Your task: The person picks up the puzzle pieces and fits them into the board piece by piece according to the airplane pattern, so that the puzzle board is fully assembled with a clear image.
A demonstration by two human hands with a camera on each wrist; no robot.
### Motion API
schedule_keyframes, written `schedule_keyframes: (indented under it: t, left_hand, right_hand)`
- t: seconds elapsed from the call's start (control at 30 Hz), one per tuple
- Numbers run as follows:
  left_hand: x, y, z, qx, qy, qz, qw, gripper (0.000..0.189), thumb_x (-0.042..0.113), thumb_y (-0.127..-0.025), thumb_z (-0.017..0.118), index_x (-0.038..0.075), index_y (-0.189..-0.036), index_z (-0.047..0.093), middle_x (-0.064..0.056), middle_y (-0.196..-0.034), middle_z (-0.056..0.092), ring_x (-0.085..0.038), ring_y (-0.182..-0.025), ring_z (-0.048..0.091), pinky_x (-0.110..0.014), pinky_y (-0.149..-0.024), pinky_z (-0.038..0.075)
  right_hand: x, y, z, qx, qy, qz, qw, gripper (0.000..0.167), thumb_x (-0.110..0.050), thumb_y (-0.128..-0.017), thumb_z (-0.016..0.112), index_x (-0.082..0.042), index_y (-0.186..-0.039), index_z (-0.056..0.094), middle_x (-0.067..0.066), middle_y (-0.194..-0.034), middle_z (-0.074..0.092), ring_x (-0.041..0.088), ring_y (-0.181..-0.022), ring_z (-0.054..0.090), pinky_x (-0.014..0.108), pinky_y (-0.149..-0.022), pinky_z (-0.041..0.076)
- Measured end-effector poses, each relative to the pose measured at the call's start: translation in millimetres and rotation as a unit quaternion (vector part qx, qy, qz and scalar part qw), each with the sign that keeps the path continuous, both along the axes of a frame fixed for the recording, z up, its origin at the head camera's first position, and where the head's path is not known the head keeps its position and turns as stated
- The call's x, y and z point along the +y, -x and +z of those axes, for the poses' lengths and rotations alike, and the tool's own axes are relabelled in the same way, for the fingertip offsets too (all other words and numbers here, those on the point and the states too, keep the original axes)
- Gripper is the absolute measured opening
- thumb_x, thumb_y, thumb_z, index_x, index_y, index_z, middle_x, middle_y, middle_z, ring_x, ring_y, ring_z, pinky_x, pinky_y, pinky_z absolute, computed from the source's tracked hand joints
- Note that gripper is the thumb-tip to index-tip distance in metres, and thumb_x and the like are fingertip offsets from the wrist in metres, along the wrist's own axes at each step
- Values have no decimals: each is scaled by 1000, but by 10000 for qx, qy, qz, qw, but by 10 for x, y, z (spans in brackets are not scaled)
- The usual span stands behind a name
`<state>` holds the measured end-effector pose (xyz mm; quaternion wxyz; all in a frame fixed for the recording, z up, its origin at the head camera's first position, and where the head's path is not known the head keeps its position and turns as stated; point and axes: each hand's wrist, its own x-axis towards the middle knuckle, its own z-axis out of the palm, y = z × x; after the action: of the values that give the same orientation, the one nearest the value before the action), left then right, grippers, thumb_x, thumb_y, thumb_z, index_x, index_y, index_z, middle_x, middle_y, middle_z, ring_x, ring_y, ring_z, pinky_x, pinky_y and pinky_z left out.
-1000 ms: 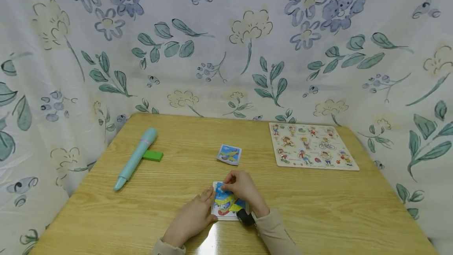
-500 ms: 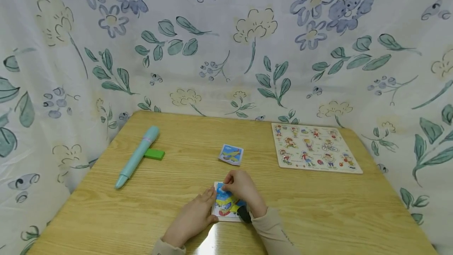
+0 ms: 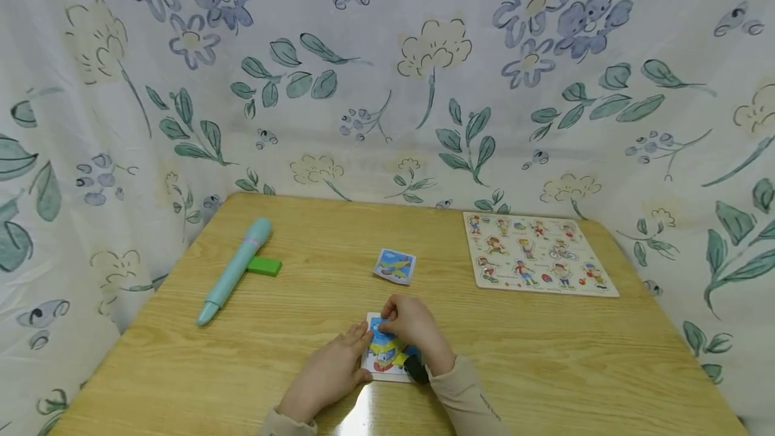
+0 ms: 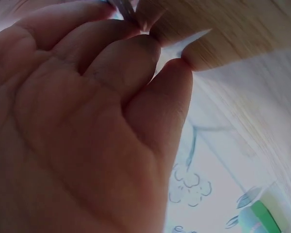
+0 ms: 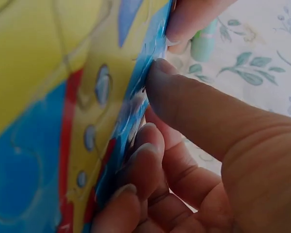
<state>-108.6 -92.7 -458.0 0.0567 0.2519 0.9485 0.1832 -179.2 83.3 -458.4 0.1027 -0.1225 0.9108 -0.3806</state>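
A small jigsaw puzzle [image 3: 385, 356] with a yellow plane on blue sky lies near the table's front. My left hand [image 3: 331, 363] lies along its left edge, fingers stretched out and the thumb at the lower corner. Over the upper part of the puzzle, my right hand [image 3: 418, 332] has its fingers curled, with thumb and fingertips together at a blue puzzle piece. From the right wrist, the thumb [image 5: 167, 90] presses at the glossy blue area and the other fingertips [image 5: 148, 158] bend against the surface; the piece itself is mostly hidden.
A picture card [image 3: 395, 266] of the plane lies beyond the puzzle. At the back right is a wooden board [image 3: 539, 252] with printed children. A turquoise pen-shaped object [image 3: 233, 274] and a green block [image 3: 264, 266] lie at the left. A floral curtain [image 3: 387, 86] hangs behind the table.
The right thumb and fingertips have shifted very slightly at the top of the puzzle. The left hand stays at the left edge. The head view has moved a little.
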Motion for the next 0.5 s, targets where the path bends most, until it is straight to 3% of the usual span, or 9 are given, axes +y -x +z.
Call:
schedule_keyframes:
  t: [0.23,0.3,0.37,0.5]
  left_hand:
    - [20,37,9,88,131,11,9999,69,33,-82,74,-3,-136,52,-20,-146,47,-36,-132,49,-53,-105,46]
    - [37,43,-7,59,158,41,9998,69,35,-83,73,-2,-137,51,-18,-147,46,-35,-133,49,-51,-107,45]
    - [55,45,-26,9,131,91,9999,69,36,-83,73,-1,-137,51,-17,-148,46,-34,-134,48,-51,-108,44]
    - [69,44,-47,77,96,194,9997,69,34,-82,74,-3,-136,52,-19,-146,48,-36,-133,48,-52,-108,44]
  right_hand:
    - [11,9,14,327,-86,256,9991,10,-9,-81,76,-6,-78,66,-2,-67,55,8,-59,46,18,-50,38]
    - [92,14,15,227,77,382,9990,7,-10,-84,72,-3,-85,70,0,-73,60,7,-63,48,18,-53,40]
    - [232,15,28,57,264,395,9989,14,-12,-88,68,-2,-97,71,3,-81,65,8,-68,52,18,-56,43]
    - [609,-6,114,-91,596,68,9982,30,-18,-95,61,0,-119,65,9,-92,68,13,-76,59,21,-62,48]
